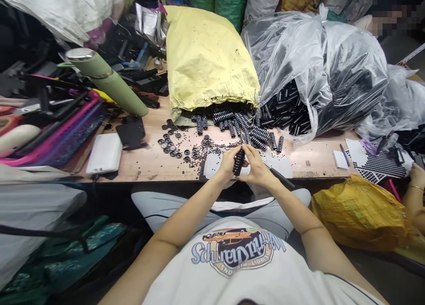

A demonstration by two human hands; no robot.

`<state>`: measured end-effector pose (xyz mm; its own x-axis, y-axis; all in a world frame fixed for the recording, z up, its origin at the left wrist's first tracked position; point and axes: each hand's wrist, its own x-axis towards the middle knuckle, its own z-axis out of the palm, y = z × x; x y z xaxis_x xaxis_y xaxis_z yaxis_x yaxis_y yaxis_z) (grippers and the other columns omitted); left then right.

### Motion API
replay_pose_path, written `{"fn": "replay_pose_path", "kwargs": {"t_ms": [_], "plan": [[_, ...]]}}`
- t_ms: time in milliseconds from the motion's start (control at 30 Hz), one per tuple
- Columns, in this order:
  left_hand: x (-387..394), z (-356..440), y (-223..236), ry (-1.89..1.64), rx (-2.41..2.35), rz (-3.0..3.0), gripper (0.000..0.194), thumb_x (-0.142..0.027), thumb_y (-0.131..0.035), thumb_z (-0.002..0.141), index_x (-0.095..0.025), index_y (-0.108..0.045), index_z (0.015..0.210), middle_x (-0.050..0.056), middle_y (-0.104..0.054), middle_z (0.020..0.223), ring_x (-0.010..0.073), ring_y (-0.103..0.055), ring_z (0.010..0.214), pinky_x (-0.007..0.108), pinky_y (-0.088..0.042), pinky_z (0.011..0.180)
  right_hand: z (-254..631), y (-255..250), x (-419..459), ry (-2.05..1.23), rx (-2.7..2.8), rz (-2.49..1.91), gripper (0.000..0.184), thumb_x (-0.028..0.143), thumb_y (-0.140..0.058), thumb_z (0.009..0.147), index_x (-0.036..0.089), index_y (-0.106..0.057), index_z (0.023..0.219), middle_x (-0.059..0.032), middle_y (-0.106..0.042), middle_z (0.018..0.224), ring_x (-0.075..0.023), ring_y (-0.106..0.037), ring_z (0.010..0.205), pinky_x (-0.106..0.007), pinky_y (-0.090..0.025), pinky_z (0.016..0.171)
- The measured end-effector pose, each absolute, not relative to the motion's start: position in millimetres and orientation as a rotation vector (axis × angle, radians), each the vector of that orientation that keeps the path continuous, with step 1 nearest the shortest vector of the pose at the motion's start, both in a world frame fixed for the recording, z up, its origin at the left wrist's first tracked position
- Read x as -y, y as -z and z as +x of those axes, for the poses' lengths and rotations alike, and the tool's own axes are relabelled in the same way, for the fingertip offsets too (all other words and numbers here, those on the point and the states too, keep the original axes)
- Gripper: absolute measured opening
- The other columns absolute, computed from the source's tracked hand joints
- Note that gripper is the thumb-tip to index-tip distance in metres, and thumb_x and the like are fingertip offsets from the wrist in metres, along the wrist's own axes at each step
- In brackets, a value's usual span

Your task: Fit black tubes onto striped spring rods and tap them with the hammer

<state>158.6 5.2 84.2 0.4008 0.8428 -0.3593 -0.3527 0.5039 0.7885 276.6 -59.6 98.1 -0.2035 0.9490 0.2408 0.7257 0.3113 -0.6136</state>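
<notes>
My left hand [226, 163] and my right hand [257, 165] meet over the front edge of the wooden table [156, 163]. Both are closed on one short black studded cylinder [238, 162], held upright between the fingers. Just behind them lies a heap of the same black studded cylinders [239, 121], spilling from a yellow sack [206, 57]. Small black washers [171, 145] and tiny dark beads are scattered left of my hands. A thin dark rod [279, 175] lies under my right wrist.
A clear plastic bag of black tubes [315, 75] fills the right back. A green cylinder [106, 81], pink baskets [66, 128] and a white box [102, 154] sit left. A yellow bag [361, 212] and another person's hand [416, 176] are at right.
</notes>
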Motion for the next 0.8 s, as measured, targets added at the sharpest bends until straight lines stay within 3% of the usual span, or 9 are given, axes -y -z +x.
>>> {"fn": "replay_pose_path", "kwargs": {"t_ms": [167, 433, 533, 667, 800], "plan": [[-2, 159, -86, -0.786, -0.902, 0.678, 0.025, -0.034, -0.064, 0.075, -0.012, -0.063, 0.088, -0.001, -0.060, 0.060, 0.0121, -0.056, 0.040, 0.023, -0.048, 0.039, 280, -89, 55, -0.614, 2.008, -1.449, 0.108, 0.030, -0.079, 0.065, 0.018, -0.015, 0.151, -0.0178, -0.026, 0.152, -0.0285, -0.021, 0.145, -0.046, -0.022, 0.119], [-7, 156, -72, -0.679, -0.976, 0.712, 0.029, -0.042, -0.064, 0.078, -0.013, -0.058, 0.077, -0.001, -0.054, 0.057, 0.0125, -0.055, 0.042, 0.024, -0.047, 0.041, 280, -74, 52, -0.676, 1.935, -1.480, 0.108, 0.026, -0.079, 0.057, 0.017, -0.022, 0.148, -0.0173, -0.035, 0.146, -0.0285, -0.029, 0.140, -0.047, -0.025, 0.117], [-2, 153, -55, -0.719, -0.988, 0.943, 0.036, -0.046, -0.059, 0.083, -0.012, -0.065, 0.094, 0.005, -0.061, 0.074, 0.0154, -0.061, 0.059, 0.031, -0.054, 0.059, 277, -60, 51, -0.650, 1.927, -1.513, 0.106, 0.025, -0.078, 0.056, 0.013, -0.024, 0.147, -0.0184, -0.037, 0.144, -0.0293, -0.032, 0.138, -0.046, -0.027, 0.117], [11, 148, -22, -0.816, -1.078, 1.758, 0.049, -0.028, -0.059, 0.082, -0.013, -0.056, 0.129, 0.013, -0.058, 0.108, 0.0235, -0.058, 0.100, 0.040, -0.050, 0.089, 272, -35, 49, -0.571, 1.901, -1.670, 0.096, 0.022, -0.070, 0.063, 0.010, -0.025, 0.146, -0.0211, -0.039, 0.142, -0.0306, -0.034, 0.135, -0.049, -0.028, 0.114], [10, 140, 5, -0.593, -0.994, 2.380, 0.050, -0.008, -0.046, 0.083, -0.010, -0.052, 0.132, 0.016, -0.059, 0.107, 0.0240, -0.056, 0.098, 0.040, -0.049, 0.087, 281, -23, 67, -0.397, 1.866, -1.917, 0.086, 0.026, -0.068, 0.071, 0.012, -0.028, 0.145, -0.0215, -0.036, 0.143, -0.0324, -0.034, 0.134, -0.049, -0.033, 0.109]]}}
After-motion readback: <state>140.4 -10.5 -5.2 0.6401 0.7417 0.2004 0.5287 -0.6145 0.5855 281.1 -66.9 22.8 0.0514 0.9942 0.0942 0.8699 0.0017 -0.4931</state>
